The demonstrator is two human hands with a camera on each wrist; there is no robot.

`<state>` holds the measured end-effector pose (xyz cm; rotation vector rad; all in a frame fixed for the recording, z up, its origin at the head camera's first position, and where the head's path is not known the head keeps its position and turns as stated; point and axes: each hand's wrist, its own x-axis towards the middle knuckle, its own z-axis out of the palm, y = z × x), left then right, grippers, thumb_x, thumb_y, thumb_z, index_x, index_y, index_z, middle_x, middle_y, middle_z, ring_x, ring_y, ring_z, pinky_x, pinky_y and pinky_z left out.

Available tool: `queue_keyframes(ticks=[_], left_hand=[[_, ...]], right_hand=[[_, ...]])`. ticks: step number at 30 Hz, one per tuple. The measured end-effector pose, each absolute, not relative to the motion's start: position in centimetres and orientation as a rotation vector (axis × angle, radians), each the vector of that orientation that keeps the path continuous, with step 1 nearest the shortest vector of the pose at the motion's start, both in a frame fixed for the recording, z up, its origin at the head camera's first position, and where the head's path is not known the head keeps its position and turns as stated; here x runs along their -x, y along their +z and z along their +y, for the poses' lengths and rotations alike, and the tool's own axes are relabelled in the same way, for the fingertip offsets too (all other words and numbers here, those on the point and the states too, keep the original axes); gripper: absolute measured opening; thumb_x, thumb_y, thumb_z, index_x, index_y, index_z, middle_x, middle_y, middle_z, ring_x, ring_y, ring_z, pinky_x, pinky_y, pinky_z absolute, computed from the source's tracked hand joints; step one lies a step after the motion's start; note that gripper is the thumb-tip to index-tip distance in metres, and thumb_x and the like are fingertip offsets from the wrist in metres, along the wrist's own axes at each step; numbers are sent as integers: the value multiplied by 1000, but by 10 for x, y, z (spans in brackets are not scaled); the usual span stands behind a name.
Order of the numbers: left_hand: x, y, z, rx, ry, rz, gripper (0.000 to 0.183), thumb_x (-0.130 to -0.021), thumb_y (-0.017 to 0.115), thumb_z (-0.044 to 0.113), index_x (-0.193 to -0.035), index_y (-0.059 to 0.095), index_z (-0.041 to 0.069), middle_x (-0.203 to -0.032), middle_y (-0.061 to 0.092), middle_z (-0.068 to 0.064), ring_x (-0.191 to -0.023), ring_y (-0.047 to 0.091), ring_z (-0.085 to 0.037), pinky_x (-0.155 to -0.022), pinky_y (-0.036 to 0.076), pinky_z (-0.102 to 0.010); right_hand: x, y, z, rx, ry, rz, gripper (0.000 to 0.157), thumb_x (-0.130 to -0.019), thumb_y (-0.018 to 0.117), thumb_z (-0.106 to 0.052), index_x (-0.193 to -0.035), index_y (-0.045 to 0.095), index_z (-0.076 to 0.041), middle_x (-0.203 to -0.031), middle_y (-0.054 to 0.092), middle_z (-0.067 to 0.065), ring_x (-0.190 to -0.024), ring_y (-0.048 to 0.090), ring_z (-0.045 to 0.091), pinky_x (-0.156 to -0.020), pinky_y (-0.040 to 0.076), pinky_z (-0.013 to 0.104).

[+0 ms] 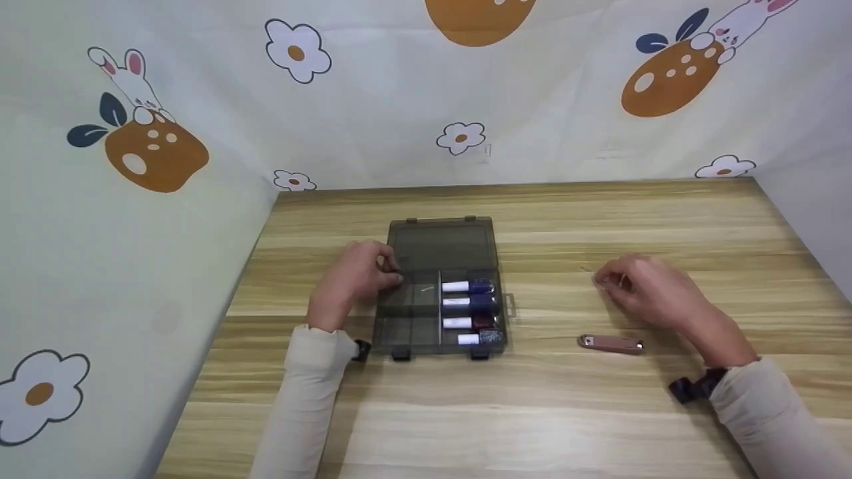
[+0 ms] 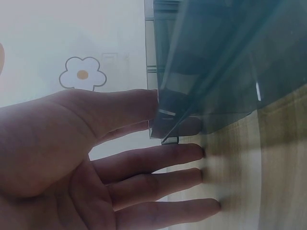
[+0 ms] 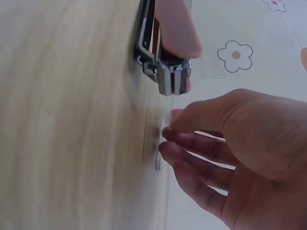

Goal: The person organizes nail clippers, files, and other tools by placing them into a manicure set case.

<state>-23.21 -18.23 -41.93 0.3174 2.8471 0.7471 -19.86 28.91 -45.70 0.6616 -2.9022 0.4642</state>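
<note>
A smoky see-through plastic box lies open on the table, its lid folded back. Several nail polish bottles with white caps lie in its right compartment. My left hand is at the box's left side; thumb and index finger pinch its wall, while the other fingers extend below. To the right of the box, my right hand pinches a thin, pale strip close over the table; its kind I cannot tell. A pink nail clipper lies in front of that hand.
The wooden table meets a patterned cloth wall at the back and on both sides. Two black latches stick out from the box's front edge, and a clear loop from its right side.
</note>
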Motion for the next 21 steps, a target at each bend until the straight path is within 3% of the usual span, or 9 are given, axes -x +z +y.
queue_keyframes(ticks=[9,21], left_hand=[[232,-420,-182,-355,749,2857,10,-85,80,21,-90,73,16,-87,72,-3,-74,64,-17,-66,50,-32],[232,-420,-182,-376,769,2855,9,-85,81,20,-88,73,16,-83,72,-2,-70,64,-15,-63,49,-30]], right_hand=[[196,-455,288,-636,510,-2959,13,-87,76,-20,-100,76,-18,-84,72,-5,-77,66,11,-67,52,33],[196,-456,286,-666,572,-2938,11,-87,75,-12,-98,76,-15,-81,71,-6,-75,63,8,-67,53,30]])
